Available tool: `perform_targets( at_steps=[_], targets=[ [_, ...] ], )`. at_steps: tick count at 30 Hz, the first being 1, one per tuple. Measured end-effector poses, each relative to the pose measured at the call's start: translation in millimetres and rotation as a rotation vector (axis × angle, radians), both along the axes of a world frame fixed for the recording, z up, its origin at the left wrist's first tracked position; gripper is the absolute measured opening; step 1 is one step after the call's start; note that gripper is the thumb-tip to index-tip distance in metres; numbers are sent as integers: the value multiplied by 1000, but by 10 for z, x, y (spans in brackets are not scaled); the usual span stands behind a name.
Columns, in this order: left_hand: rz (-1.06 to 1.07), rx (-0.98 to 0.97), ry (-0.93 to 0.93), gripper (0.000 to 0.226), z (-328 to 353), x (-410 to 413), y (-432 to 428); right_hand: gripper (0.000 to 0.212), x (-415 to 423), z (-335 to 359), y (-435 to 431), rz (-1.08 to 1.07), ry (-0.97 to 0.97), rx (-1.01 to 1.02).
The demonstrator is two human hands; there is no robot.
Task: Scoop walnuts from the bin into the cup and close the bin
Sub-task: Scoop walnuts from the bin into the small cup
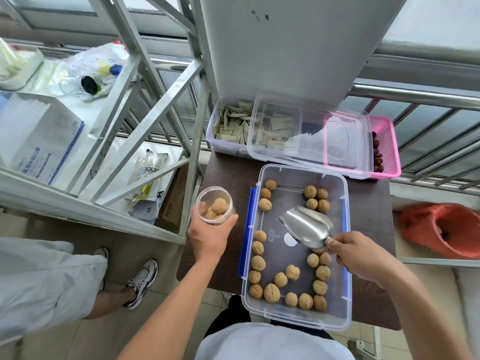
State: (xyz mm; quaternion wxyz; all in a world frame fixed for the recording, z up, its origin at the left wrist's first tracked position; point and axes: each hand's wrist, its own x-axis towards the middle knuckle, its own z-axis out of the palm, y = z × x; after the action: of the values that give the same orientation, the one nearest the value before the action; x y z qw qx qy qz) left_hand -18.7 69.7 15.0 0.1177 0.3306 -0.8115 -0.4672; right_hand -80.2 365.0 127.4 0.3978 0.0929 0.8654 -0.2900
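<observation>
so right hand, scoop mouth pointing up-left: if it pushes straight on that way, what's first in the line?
The right hand holds the metal scoop over bare bin floor. Straight ahead lies the walnut by the bin's left wall. The scoop's height is unclear, so it may pass over it.

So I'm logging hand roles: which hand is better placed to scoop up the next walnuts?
Right. The right hand already grips the metal scoop, its empty mouth over the open bin among loose walnuts. The left hand is busy holding the cup beside the bin.
</observation>
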Motion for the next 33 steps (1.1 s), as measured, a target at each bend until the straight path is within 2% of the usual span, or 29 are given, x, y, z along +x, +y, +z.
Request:
perform_targets(
  at_steps=[6,9,11,14,21,28,33],
  targets=[
    [26,-4,-10,93,-56,-68,-39,37,90,-443,156,-11,-104,127],
    [129,143,3,96,-104,-124,-54,34,122,-588,134,-1,-119,142],
    [178,182,12,93,-119,-133,-43,37,126,-656,94,40,-89,156],
    [150,138,-15,93,-96,-100,0,33,136,-750,-3,81,-40,143],
    [44,11,-45,99,-72,-69,36,34,120,-992,-309,-45,-4,-54],
    [51,87,-69,97,-136,4,10,31,-119,-1087,-690,-39,108,-21],
    [45,102,-86,96,-151,70,-20,33,96,-1231,-651,-93,181,-13]
  ],
)
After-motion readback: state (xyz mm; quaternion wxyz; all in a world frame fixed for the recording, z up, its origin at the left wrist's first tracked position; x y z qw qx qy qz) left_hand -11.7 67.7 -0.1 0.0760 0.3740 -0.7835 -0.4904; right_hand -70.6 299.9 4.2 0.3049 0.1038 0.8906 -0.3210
